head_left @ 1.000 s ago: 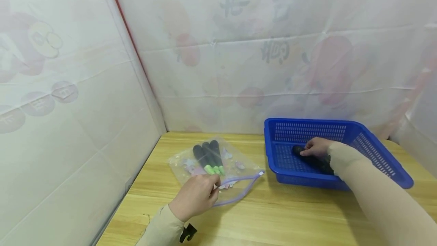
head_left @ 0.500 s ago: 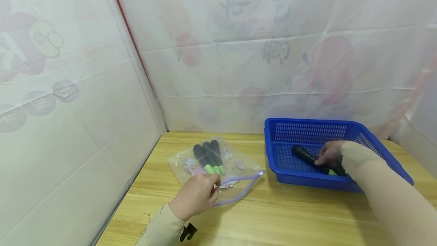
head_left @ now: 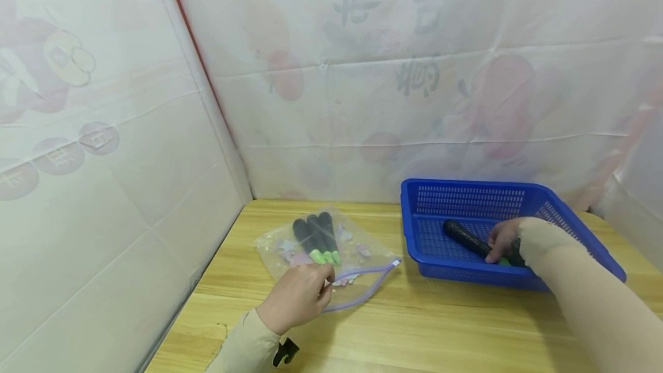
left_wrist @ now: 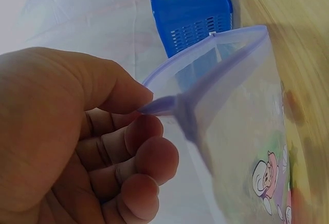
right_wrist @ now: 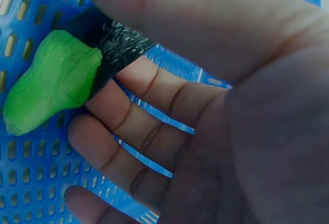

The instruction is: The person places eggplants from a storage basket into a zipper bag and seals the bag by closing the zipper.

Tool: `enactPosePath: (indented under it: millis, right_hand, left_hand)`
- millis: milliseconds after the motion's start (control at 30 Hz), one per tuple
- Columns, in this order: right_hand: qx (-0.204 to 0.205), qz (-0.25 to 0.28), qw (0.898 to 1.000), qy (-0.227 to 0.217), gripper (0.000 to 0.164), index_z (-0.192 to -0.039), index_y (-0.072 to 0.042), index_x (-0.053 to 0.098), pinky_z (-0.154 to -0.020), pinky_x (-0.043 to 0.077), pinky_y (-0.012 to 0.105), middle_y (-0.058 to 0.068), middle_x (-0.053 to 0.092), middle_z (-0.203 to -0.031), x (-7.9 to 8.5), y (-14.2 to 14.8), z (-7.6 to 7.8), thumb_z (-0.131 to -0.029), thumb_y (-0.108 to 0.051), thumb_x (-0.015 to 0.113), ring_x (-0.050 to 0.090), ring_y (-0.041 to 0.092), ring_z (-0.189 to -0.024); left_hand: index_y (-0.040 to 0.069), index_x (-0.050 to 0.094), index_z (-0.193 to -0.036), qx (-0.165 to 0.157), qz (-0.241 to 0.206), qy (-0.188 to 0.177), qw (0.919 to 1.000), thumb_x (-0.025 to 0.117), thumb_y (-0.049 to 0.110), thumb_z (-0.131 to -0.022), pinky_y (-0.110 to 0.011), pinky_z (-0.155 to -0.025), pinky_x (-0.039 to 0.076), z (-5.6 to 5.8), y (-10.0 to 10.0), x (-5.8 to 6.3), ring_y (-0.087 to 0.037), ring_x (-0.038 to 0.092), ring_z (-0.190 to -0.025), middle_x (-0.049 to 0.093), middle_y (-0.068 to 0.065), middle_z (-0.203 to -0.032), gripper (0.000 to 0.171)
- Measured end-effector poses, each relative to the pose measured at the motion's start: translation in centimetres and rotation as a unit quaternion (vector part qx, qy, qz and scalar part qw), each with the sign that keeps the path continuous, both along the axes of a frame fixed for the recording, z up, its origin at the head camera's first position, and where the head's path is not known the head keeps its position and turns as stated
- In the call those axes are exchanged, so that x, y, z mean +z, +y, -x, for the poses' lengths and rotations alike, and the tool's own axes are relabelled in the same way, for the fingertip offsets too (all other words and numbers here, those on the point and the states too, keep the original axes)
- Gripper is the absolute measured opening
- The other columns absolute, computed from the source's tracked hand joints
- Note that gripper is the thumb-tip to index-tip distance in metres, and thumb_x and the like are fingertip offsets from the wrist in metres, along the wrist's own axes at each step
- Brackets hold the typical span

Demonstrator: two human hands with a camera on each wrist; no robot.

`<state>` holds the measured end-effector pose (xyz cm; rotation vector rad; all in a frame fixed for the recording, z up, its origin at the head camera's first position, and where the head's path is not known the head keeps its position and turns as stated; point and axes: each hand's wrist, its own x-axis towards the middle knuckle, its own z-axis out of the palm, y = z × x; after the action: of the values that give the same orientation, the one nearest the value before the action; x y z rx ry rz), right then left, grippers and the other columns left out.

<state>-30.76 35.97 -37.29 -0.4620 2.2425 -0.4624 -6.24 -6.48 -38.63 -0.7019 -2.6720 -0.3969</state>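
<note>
My left hand pinches the purple zip edge of a clear printed plastic bag, thumb on top in the left wrist view. The bag lies on the table with its mouth parted. Inside it are 3 dark eggplants with light green stems. Within the blue basket, my right hand grips another dark eggplant near its stem end. The right wrist view shows the thumb above its dark body and fingers below, beside the bright green stem. Part of the eggplant is hidden behind this hand.
The blue slotted basket stands at the right of the wooden table, its raised rim around my right hand. White printed sheets hang behind the table and at its left.
My right hand has slid along the eggplant from its blunt far end toward the green stem, rightward and nearer. The eggplant stays in the basket; my left hand and the bag have not moved.
</note>
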Motion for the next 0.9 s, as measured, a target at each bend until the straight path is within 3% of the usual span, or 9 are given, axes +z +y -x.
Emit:
enactPosePath:
  millis: [267,467,733,900]
  right_hand:
    - [-0.005,0.011,1.0,0.024,0.031,-0.068,-0.015,0.045,-0.057,0.034,0.026,-0.005,0.04,-0.062,0.1,-0.2,-0.2,-0.086,-0.018,0.069,0.034,0.01,-0.056]
    - [0.0,0.021,0.999,0.027,0.032,-0.067,-0.015,0.043,-0.058,0.034,0.028,-0.003,0.04,-0.061,0.0,-0.3,-0.2,-0.09,-0.016,0.065,0.034,0.011,-0.056]
    - [0.031,0.043,0.997,0.048,0.031,-0.069,-0.014,0.041,-0.062,0.037,0.03,-0.003,0.044,-0.062,-0.8,0.3,1.0,-0.095,-0.021,0.057,0.041,0.012,-0.058]
    - [0.021,0.062,0.997,0.041,0.033,-0.07,-0.014,0.039,-0.061,0.037,0.031,-0.003,0.038,-0.062,-1.1,0.7,1.6,-0.097,-0.023,0.055,0.037,0.012,-0.056]
  left_hand:
    - [0.009,0.064,-0.084,0.001,0.001,-0.003,1.0,0.066,0.005,-0.082,-0.011,-0.05,0.038,0.1,0.0,0.2,0.003,0.046,-0.055,0.061,0.006,-0.07,0.004]
    - [0.009,0.064,-0.084,0.001,0.002,-0.003,1.0,0.066,0.006,-0.082,-0.011,-0.05,0.038,0.0,-0.1,0.3,0.002,0.046,-0.055,0.061,0.005,-0.071,0.004]
    - [0.01,0.064,-0.084,0.004,0.004,-0.001,1.0,0.066,0.007,-0.082,-0.012,-0.05,0.038,0.0,-0.1,0.2,0.002,0.046,-0.055,0.061,0.006,-0.07,0.004]
    - [0.01,0.064,-0.084,0.004,0.003,-0.001,1.0,0.066,0.007,-0.083,-0.012,-0.05,0.038,0.0,-0.1,0.1,0.002,0.046,-0.056,0.061,0.006,-0.07,0.004]
